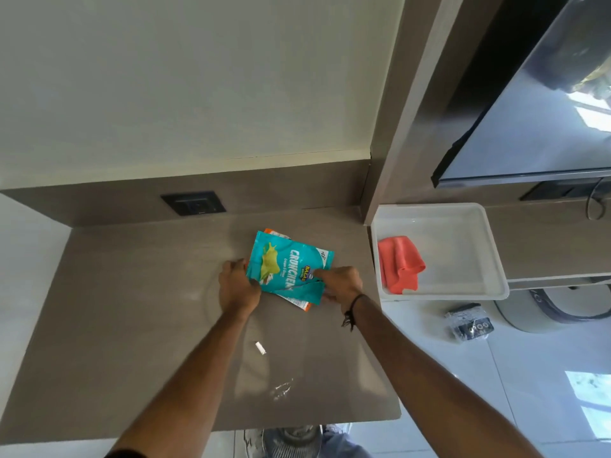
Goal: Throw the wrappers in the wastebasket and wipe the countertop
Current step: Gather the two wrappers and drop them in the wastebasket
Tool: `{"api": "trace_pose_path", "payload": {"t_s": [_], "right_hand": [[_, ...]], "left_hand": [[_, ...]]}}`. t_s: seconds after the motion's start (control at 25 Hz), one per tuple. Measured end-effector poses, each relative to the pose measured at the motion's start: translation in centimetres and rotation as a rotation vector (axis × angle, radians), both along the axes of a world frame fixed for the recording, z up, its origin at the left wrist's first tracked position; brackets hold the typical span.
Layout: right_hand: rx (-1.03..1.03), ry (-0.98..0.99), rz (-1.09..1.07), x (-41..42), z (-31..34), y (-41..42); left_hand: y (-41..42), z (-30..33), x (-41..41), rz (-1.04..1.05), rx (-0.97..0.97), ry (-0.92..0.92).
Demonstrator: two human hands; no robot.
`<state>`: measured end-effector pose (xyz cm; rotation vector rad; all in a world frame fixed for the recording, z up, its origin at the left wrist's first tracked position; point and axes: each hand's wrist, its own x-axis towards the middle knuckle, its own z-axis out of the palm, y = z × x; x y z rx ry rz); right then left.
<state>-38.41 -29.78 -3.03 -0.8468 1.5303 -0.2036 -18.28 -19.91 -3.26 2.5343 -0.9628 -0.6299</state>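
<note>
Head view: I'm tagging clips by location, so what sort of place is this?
Probably a home living area or hotel room: a brown laminate countertop with a black wall socket, a wall-mounted flat black screen, and glossy white floor tiles.

teal wrapper (291, 266) "CRUNCHEX" (price "10/-")

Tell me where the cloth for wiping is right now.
The coral cloth lies bunched in the left end of the white tray, on the right of the head view, just right of the countertop.
</note>
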Motion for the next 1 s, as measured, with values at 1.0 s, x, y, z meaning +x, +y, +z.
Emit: {"api": "trace_pose_path", "payload": {"t_s": [1.0], "right_hand": [[-0.385,0.276,0.227,-9.5,1.3,32.9]], "left_hand": [[24.4,-4.5,0.2,-0.63,-0.023,-0.366]]}}
